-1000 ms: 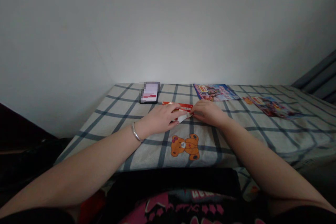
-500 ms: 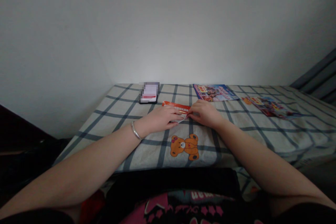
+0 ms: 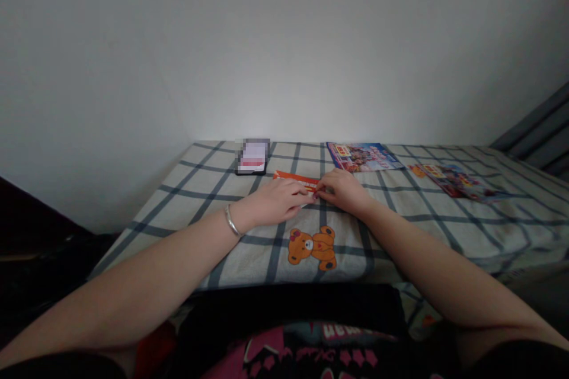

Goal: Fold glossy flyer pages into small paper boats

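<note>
A small orange-and-white printed paper (image 3: 288,177) lies flat on the checked cloth in front of me, its lower part covered by my fingers. My left hand (image 3: 278,201), with a silver bangle at the wrist, rests over its left part, fingers bent and closed on it. From the right, my right hand (image 3: 340,189) pinches the near edge of the paper between thumb and fingertips. The fingertips of both hands almost meet there. A printed teddy bear (image 3: 313,248) on the cloth is just below my hands.
A phone (image 3: 253,157) with a lit, blurred screen lies beyond my left hand. Two colourful printed booklets, a nearer-to-wall one (image 3: 364,157) and another one (image 3: 464,182), lie to the right. The checked cloth (image 3: 191,195) covers the surface up to a pale wall (image 3: 284,41).
My right hand has shifted slightly left along the paper, covering a little more of it. My left hand stays nearly in place. The phone and booklets have not moved.
</note>
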### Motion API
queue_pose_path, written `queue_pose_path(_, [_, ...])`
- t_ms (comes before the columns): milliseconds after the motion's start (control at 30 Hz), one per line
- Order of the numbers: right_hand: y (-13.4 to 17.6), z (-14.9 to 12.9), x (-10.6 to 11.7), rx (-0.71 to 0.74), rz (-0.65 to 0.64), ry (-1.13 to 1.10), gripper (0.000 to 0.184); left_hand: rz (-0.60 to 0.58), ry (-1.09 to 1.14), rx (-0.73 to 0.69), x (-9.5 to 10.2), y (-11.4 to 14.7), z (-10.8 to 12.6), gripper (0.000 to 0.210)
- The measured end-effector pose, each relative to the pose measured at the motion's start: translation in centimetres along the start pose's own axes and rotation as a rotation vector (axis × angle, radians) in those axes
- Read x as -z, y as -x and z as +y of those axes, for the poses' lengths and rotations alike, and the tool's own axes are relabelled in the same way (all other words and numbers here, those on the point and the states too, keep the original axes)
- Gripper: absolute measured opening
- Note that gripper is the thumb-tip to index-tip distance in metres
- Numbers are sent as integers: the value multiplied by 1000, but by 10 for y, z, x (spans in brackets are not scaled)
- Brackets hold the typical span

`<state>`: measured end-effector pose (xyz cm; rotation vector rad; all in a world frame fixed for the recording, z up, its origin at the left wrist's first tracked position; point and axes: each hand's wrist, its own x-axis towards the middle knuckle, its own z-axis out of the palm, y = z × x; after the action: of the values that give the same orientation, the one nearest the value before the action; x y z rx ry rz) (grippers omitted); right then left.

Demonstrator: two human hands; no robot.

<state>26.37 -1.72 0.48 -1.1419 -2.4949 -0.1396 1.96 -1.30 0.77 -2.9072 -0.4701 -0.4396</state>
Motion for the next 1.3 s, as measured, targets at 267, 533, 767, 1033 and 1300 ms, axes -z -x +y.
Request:
queue_pose_path(267, [3, -1, 9, 59, 32, 46, 8, -2, -68, -6, 0, -3, 5, 35])
queue_pose_path(533, [7, -4, 14, 226, 2, 15, 21, -57, -59, 50, 5, -6, 8, 34])
queue_pose_path(767, [6, -3, 13, 277, 10, 76, 24, -47, -59, 49, 4, -8, 8, 33])
queue_pose_path(1033, [4, -7, 25, 240, -51, 172, 22, -61, -95, 72, 5, -12, 12, 30])
queue_pose_path(1300, [9, 3, 24, 125, -93, 255, 22, -73, -45, 62, 8, -9, 8, 33])
